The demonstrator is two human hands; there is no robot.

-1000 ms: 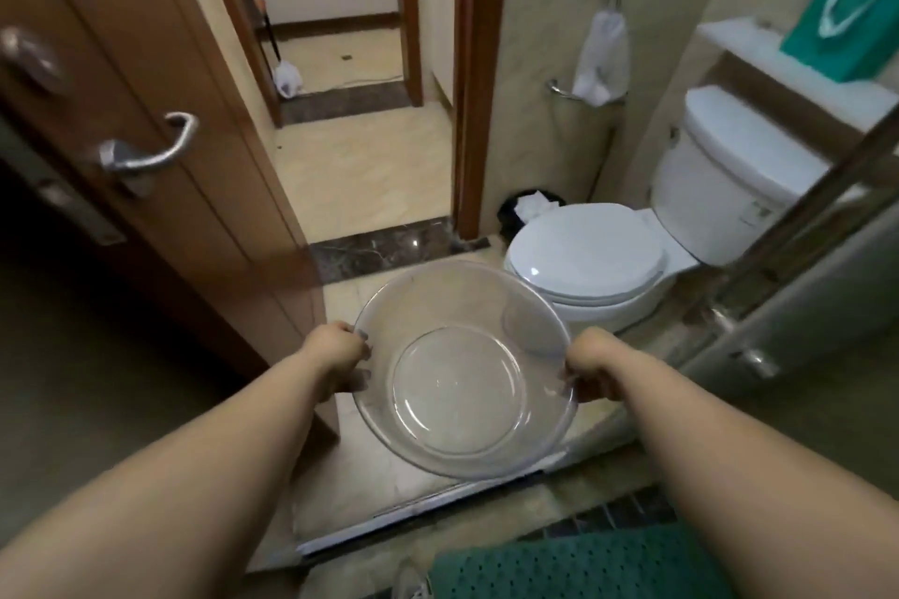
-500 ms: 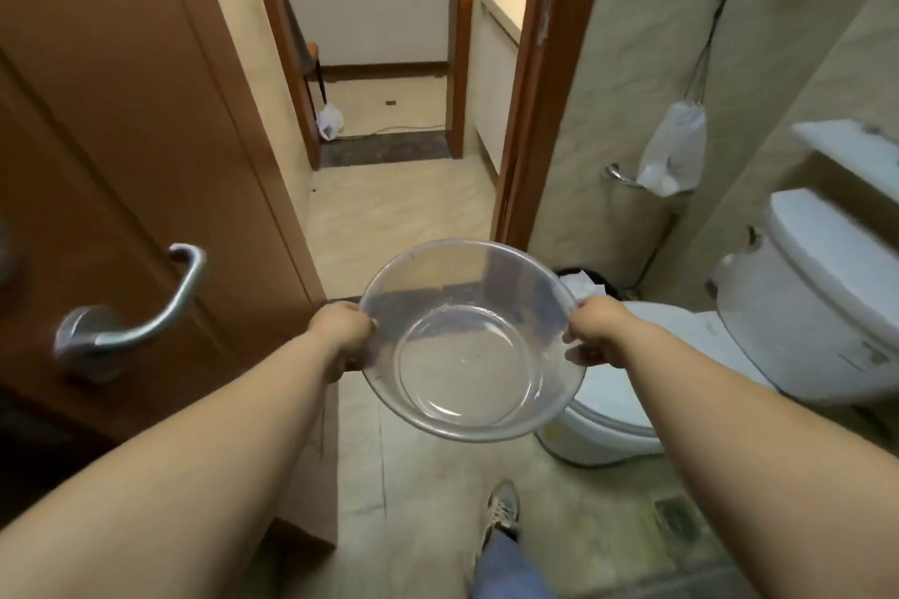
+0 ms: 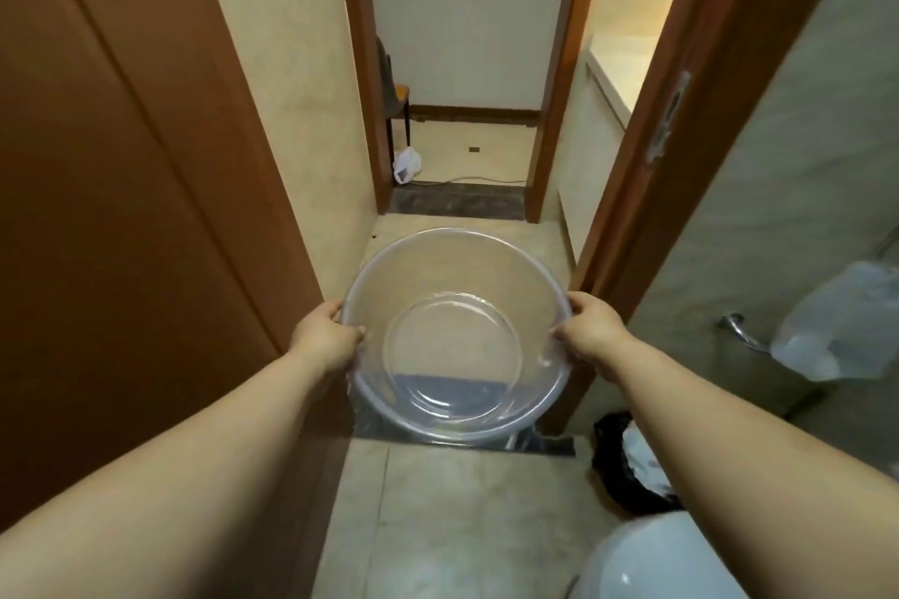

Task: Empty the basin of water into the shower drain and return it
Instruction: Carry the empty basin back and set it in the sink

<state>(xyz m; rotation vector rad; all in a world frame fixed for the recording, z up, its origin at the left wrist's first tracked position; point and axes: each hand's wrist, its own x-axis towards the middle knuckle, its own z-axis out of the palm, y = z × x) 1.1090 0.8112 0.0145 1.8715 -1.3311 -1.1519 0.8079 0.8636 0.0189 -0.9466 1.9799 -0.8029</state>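
Observation:
A clear round plastic basin [image 3: 455,287] is held out in front of me at chest height, roughly level, with no water visible inside. My left hand [image 3: 326,338] grips its left rim and my right hand [image 3: 586,336] grips its right rim. Through the basin's bottom I see the dark marble threshold [image 3: 549,445] of the bathroom doorway below it. The shower drain is out of view.
The open wooden door [image 3: 121,170] stands on my left and the door frame [image 3: 647,151] on my right. A hallway [image 3: 462,151] runs ahead to another doorway. A black-lined bin [image 3: 632,472], the toilet's edge [image 3: 647,559] and a hanging plastic bag [image 3: 836,321] are at the right.
The view has swung left and up from the toilet towards the doorway. The basin, held the same way in both hands, has moved forward over the threshold.

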